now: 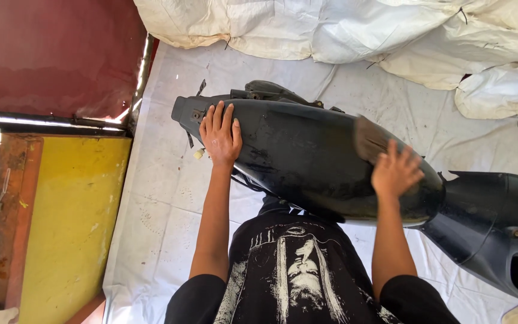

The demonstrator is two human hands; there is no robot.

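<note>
A long black plastic scooter body panel (pixel 301 153) lies across my lap over a white sheet. My left hand (pixel 220 135) rests flat on the panel's left end, fingers spread, steadying it. My right hand (pixel 394 170) is on the panel's right part and presses a small grey-brown pad (pixel 369 139), perhaps sandpaper, against the surface; hand and pad are blurred by motion. The panel looks scuffed and dull.
Another black scooter part (pixel 493 222) lies at the right. A white sheet (pixel 163 204) covers the floor. Crumpled white sacks (pixel 355 27) pile up at the top. A yellow panel (pixel 70 222) and a dark red surface (pixel 49 54) stand at the left.
</note>
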